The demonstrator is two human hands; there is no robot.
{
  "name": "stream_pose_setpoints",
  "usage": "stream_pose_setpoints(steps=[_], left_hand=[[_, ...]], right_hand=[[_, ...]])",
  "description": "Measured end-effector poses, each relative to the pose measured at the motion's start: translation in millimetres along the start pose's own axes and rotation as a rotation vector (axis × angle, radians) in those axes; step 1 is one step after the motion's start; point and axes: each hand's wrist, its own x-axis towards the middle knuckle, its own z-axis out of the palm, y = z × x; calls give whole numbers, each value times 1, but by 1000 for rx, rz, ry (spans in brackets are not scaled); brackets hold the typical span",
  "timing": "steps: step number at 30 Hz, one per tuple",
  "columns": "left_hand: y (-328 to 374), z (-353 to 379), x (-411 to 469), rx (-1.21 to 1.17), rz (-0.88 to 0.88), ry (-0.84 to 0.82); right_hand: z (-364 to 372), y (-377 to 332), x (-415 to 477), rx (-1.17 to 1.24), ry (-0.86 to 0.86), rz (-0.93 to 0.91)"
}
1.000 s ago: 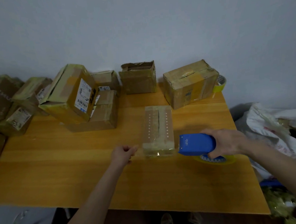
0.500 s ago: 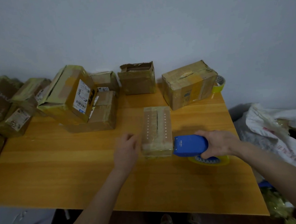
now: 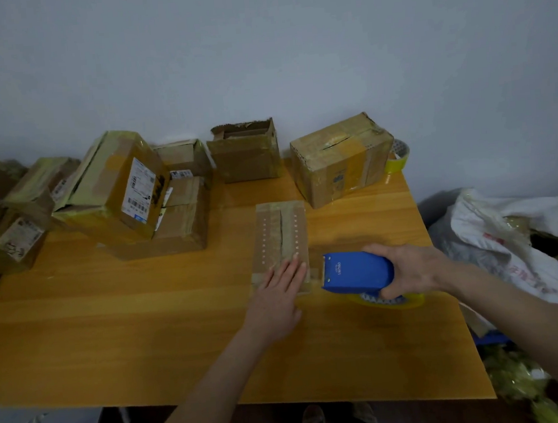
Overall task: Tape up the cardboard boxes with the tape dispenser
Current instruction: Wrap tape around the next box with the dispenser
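Flat cardboard box [image 3: 280, 231] lies a little right of mid-worktop, its long side running away from me. There is a seam down its top, rows of small pale dots on either side, and glossy tape across the near end.

My left hand [image 3: 277, 297] lies flat on that near end, fingers straight and together. The grip is wide, pressing, holding nothing.

Just right of the box is the tape dispenser [image 3: 358, 272], smooth blue plastic with a rounded back. Its front is close to the box's near right corner; I cannot tell if they touch. My right hand [image 3: 410, 271] wraps its rear, grip closed round it.

The wooden worktop [image 3: 147, 336] is orange and grained, with open room near me and to the left. Its right edge runs close behind the dispenser hand.

Stacked boxes [image 3: 118, 193], creased and taped, crowd the back left. A spare tape roll [image 3: 398, 160] sits at the back right corner.
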Motion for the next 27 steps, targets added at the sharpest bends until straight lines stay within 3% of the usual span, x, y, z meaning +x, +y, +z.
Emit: stream_pose_setpoints(steps=[8, 13, 24, 27], left_hand=[[0, -3, 1, -20, 17, -6], [-2, -2, 2, -40, 14, 8], [-2, 2, 3, -58, 21, 13], [-4, -2, 4, -107, 30, 30]], right_hand=[[-6, -16, 8, -215, -58, 42], [-13, -39, 31, -213, -169, 81], [-20, -64, 38, -383, -211, 132], [-24, -47, 36, -137, -179, 141]])
